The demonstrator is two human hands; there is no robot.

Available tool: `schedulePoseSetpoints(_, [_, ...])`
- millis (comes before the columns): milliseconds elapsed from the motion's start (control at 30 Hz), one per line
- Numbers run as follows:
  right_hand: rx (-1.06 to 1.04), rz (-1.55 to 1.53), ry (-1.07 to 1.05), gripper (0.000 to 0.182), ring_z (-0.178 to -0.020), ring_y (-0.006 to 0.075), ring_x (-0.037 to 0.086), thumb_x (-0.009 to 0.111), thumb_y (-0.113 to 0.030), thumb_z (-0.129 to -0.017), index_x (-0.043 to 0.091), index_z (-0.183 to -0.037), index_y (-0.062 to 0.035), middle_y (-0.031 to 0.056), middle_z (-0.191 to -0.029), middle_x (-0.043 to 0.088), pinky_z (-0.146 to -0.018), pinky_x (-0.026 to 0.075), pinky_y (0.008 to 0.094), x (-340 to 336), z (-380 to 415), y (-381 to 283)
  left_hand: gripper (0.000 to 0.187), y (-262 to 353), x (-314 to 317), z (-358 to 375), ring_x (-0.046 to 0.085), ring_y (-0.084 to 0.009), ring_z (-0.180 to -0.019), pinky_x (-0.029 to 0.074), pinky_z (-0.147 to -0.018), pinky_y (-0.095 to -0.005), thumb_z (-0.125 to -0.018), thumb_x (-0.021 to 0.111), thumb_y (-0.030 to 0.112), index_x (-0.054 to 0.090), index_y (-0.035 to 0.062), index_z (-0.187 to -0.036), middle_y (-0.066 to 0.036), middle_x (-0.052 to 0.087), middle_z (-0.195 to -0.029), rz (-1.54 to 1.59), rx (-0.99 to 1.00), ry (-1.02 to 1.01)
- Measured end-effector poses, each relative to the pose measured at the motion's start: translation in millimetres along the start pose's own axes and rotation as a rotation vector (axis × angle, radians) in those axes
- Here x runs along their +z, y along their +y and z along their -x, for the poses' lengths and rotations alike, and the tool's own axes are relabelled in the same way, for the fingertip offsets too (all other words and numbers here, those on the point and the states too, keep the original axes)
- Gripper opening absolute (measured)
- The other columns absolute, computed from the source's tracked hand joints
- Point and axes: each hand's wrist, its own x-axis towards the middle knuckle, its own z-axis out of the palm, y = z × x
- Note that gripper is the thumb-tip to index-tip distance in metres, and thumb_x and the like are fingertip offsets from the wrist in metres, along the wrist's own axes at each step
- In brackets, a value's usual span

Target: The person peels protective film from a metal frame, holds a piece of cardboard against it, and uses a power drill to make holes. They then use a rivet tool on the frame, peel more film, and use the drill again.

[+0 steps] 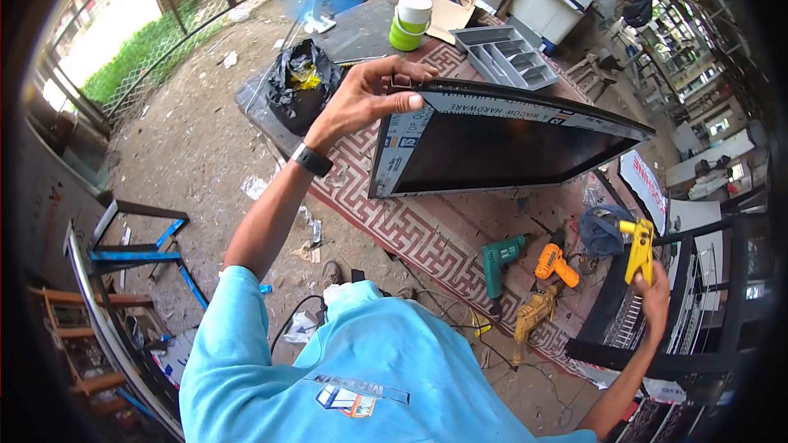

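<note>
Over patterned cover [443, 238] at centre, gripped top left corner of black frame [501, 152] with left hand [368, 100], fingers [402, 69] hooked over top edge. Held frame tilted up, lower edge seemingly on cover. At right, clasped yellow hand tool [639, 248] in right hand [654, 299]. Had green drill [497, 265], orange drill [556, 266] and tan drill [533, 316] lying near; grey tray [507, 61] far.

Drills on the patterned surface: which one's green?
The green drill, leftmost of the three in the head view. Colour sets it apart: the orange drill and the dull yellow drill both sit further right.
</note>
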Motion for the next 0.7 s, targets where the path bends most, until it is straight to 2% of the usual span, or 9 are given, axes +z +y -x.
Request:
schedulePoseSetpoints(67, [0.032, -0.094, -0.127, 0.039, -0.057, 0.0041, 0.047, 0.067, -0.014, -0.076, 0.054, -0.11, 0.0011, -0.0005, -0.076, 0.056, -0.048, 0.037, 0.0198, 10.3, -2.1, -127.0, 0.03, -1.3, -2.7, -4.9, 0.055, -0.0195, -0.111, 0.044, -0.095, -0.0331, -0.076, 0.075, 0.013, 0.062, 0.0009, -0.099, -0.017, 0.058, -0.12, 0.053, 0.041, -0.062])
schedulePoseSetpoints(200, [0.003, -0.123, -0.21, 0.049, -0.043, 0.0015, 0.039, 0.073, -0.024, -0.074, 0.056, -0.111, 0.0037, -0.0025, -0.065, 0.054, -0.038, 0.029, 0.0164, 49.4, -32.2, -247.7, 0.027, -7.7, 1.2, -13.3, 0.055, -0.0168, -0.109, 0.046, -0.093, -0.031, -0.078, 0.072, 0.01, 0.062, 0.001, -0.102, -0.013, 0.058, -0.122, 0.221, 0.063, -0.138])
schedulePoseSetpoints(267, [0.058, -0.248, -0.283, 0.042, -0.038, 0.0017, 0.036, 0.071, -0.028, -0.077, 0.058, -0.102, 0.0039, -0.0032, -0.057, 0.05, -0.034, 0.027, 0.0164, 73.4, -36.6, -294.4, 0.047, -10.3, -1.0, -14.2, 0.054, -0.0142, -0.109, 0.043, -0.094, -0.031, -0.081, 0.071, 0.014, 0.052, 0.0053, -0.123, -0.007, 0.061, -0.119, 0.062, 0.145, -0.135])
schedulePoseSetpoints(333, [0.071, -0.323, -0.34, 0.038, -0.033, 0.0029, 0.034, 0.068, -0.036, -0.082, 0.06, -0.086, 0.0001, -0.0054, -0.048, 0.042, -0.032, 0.027, 0.0177, 93.6, -39.4, -321.8, 0.055, -12.4, -3.7, -15.1, 0.054, -0.0141, -0.11, 0.041, -0.095, -0.0308, -0.08, 0.071, 0.017, 0.046, 0.0061, -0.128, -0.008, 0.062, -0.118, 0.015, 0.17, -0.157])
schedulePoseSetpoints(433, [0.074, -0.192, -0.403, 0.039, -0.035, 0.0019, 0.033, 0.066, -0.037, -0.084, 0.062, -0.089, 0.0008, -0.0054, -0.051, 0.044, -0.032, 0.026, 0.0179, 110.8, -42.3, -375.0, 0.043, -17.1, -2.6, -13.6, 0.056, -0.0116, -0.099, 0.044, -0.082, -0.0261, -0.081, 0.071, 0.022, 0.056, 0.0077, -0.118, -0.005, 0.063, -0.115, 0.027, 0.171, -0.148])
schedulePoseSetpoints(500, [-0.074, 0.111, -0.404, 0.04, -0.046, 0.003, 0.041, 0.063, -0.037, -0.086, 0.063, -0.094, 0.002, -0.0026, -0.06, 0.051, -0.041, 0.033, 0.0204, 121.5, -40.8, -404.2, 0.033, -16.2, 0.3, -11.0, 0.055, -0.009, -0.082, 0.041, -0.069, -0.024, -0.08, 0.072, 0.025, 0.064, 0.0083, -0.108, -0.003, 0.065, -0.105, 0.017, 0.169, -0.109])
schedulePoseSetpoints(600, [-0.234, 0.189, -0.403, 0.042, -0.062, 0.0052, 0.047, 0.063, -0.037, -0.086, 0.063, -0.099, 0.0027, 0.0003, -0.072, 0.057, -0.054, 0.039, 0.0237, 130.6, -49.6, -411.1, 0.036, -12.0, -3.5, -9.6, 0.053, -0.0095, -0.078, 0.041, -0.068, -0.0244, -0.079, 0.072, 0.024, 0.062, 0.0068, -0.109, -0.003, 0.064, -0.1, -0.042, 0.138, -0.13])
schedulePoseSetpoints(633, [-0.106, 0.249, -0.427, 0.042, -0.072, 0.0073, 0.049, 0.065, -0.036, -0.085, 0.063, -0.096, 0.0035, 0.002, -0.077, 0.06, -0.063, 0.04, 0.0258, 128.9, -47.6, -422.9, 0.035, -15.3, -3.7, -10.4, 0.054, -0.0104, -0.08, 0.042, -0.069, -0.0245, -0.079, 0.072, 0.023, 0.062, 0.0058, -0.108, -0.004, 0.064, -0.1, -0.018, 0.149, -0.13])
schedulePoseSetpoints(700, [-0.074, 0.277, -0.42, 0.041, -0.072, 0.0072, 0.05, 0.065, -0.036, -0.085, 0.064, -0.097, 0.0035, 0.0019, -0.077, 0.06, -0.063, 0.041, 0.0254, 129.0, -49.0, -424.6, 0.034, -22.3, -1.9, -13.9, 0.057, -0.0146, -0.084, 0.043, -0.073, -0.0277, -0.08, 0.071, 0.021, 0.062, 0.0057, -0.108, -0.006, 0.064, -0.103, 0.005, 0.209, -0.12])
